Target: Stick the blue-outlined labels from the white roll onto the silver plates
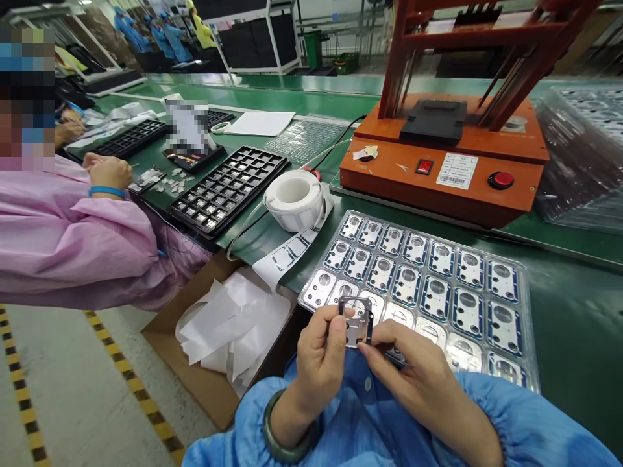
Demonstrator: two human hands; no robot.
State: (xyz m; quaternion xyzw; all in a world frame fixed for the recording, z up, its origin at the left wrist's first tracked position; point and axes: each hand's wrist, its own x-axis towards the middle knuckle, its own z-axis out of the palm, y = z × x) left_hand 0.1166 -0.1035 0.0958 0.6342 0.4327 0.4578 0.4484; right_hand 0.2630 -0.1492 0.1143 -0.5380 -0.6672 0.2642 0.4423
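Note:
Between my two hands is a small flat metal plate with rounded corners, a round opening and a dark border, held tilted up over the near edge of a clear tray. My left hand pinches its left side between thumb and fingers. With thumb and forefinger, my right hand grips the lower right corner. Beneath and beyond them, the clear plastic tray carries rows of similar plates, many with blue edges. My forearms hide part of the tray's near row.
An orange press stands behind the tray. To the left are a roll of white label tape, a black compartment tray and a cardboard box of backing paper. A co-worker's pink sleeve reaches in at far left.

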